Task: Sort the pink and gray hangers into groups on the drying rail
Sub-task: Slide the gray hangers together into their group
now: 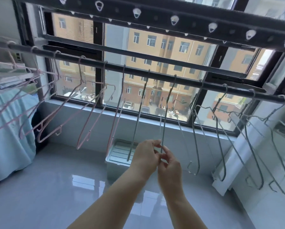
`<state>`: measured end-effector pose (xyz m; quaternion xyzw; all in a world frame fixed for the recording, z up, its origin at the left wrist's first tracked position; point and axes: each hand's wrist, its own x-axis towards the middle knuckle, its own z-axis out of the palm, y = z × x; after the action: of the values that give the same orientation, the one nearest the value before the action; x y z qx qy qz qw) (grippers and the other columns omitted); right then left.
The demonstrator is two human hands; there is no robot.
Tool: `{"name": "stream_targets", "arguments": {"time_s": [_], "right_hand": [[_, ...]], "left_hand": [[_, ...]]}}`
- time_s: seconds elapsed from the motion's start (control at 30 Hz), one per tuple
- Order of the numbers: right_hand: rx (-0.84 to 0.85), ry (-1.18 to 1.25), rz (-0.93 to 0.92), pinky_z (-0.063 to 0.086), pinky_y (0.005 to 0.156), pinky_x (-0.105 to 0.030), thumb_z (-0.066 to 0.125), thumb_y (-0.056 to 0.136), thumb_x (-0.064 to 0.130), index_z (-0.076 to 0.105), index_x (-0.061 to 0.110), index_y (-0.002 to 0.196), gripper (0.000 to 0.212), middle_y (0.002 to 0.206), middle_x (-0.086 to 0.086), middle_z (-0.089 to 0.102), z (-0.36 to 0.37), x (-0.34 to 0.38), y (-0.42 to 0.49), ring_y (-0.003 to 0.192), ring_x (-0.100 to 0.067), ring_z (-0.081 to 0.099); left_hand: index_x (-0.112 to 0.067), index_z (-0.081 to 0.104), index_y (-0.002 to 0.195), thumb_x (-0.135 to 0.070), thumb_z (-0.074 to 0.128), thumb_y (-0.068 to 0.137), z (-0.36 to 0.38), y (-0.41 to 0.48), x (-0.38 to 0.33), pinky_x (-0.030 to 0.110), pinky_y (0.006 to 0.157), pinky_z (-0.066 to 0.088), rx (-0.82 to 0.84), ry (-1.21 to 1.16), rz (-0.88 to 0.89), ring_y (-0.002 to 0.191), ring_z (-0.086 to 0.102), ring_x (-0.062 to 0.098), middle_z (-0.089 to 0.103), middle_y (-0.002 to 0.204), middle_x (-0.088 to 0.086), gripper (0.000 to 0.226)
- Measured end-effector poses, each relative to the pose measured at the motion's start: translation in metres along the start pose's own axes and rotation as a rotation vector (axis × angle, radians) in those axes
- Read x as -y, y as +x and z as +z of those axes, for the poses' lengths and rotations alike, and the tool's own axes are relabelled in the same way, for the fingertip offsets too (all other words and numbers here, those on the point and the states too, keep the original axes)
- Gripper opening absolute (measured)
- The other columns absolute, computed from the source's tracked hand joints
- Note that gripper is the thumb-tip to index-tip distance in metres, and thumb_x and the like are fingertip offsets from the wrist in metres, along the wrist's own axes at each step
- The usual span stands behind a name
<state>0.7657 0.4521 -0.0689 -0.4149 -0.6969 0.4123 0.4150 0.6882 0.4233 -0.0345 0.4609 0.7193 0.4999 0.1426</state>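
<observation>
My left hand and right hand both pinch the low end of a gray hanger at frame centre, so I'd ease it right along the rail toward the other grays, hook kept on.

No readable text, label, brand, number or sign anywhere. Drying rail, pink hangers under rail's left part and gray hangers under rail's right part: plain, no marking visible. Building fronts beyond rail: too blurred for lettering.
</observation>
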Motion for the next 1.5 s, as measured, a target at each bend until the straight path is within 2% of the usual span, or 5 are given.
{"name": "stream_targets", "arguments": {"time_s": [0.33, 0.5, 0.67, 1.2, 1.5], "right_hand": [[-0.038, -0.034, -0.06, 0.04, 0.062, 0.002, 0.049, 0.083, -0.007, 0.057, 0.015, 0.118, 0.042, 0.084, 0.016, 0.065, 0.015, -0.009, -0.001, 0.086, -0.008, 0.066], [-0.19, -0.173, -0.17, 0.035, 0.104, -0.045, 0.058, 0.082, 0.009, 0.048, 0.007, 0.127, 0.046, 0.125, -0.016, 0.051, 0.025, 0.009, -0.019, 0.121, -0.032, 0.044], [-0.21, -0.233, -0.535, 0.034, 0.097, -0.039, 0.051, 0.08, 0.017, 0.054, 0.001, 0.118, 0.042, 0.116, -0.018, 0.055, 0.051, 0.046, -0.043, 0.111, -0.018, 0.046], [0.163, -0.113, 0.02, 0.018, 0.113, -0.033, 0.045, 0.091, 0.013, 0.017, 0.002, 0.142, 0.059, 0.149, -0.016, 0.025, 0.101, 0.05, 0.006, 0.138, -0.026, 0.023], [0.141, -0.057, 0.024, 0.032, 0.094, -0.024, 0.034, 0.09, -0.004, 0.021, 0.003, 0.14, 0.053, 0.128, -0.013, 0.049, 0.106, 0.038, 0.01, 0.115, -0.021, 0.046]], "left_hand": [[-0.019, 0.052, 0.125, -0.009, 0.053, 0.084, -0.013, -0.022, 0.022, 0.023, 0.094, 0.047, 0.058, -0.011, 0.129, 0.101, 0.062, 0.012, 0.065, 0.117, 0.0, 0.042], [-0.02, 0.057, 0.12, -0.01, 0.054, 0.085, -0.039, -0.035, 0.03, 0.008, 0.084, 0.045, -0.064, 0.018, 0.315, 0.091, 0.061, 0.004, 0.066, 0.11, -0.001, 0.036], [-0.018, 0.061, 0.113, -0.007, 0.063, 0.081, -0.091, -0.039, 0.042, 0.009, 0.079, 0.047, -0.399, 0.01, 0.347, 0.088, 0.057, 0.001, 0.062, 0.1, -0.009, 0.034], [-0.02, 0.016, 0.144, -0.02, 0.052, 0.089, -0.09, -0.015, 0.079, 0.031, 0.111, 0.02, -0.145, 0.232, -0.047, 0.137, 0.022, 0.02, 0.029, 0.147, 0.003, 0.066], [-0.019, 0.03, 0.14, 0.001, 0.039, 0.088, -0.088, -0.014, 0.087, 0.021, 0.094, 0.042, -0.203, 0.137, -0.027, 0.111, 0.054, 0.012, 0.054, 0.131, 0.002, 0.057]]}}
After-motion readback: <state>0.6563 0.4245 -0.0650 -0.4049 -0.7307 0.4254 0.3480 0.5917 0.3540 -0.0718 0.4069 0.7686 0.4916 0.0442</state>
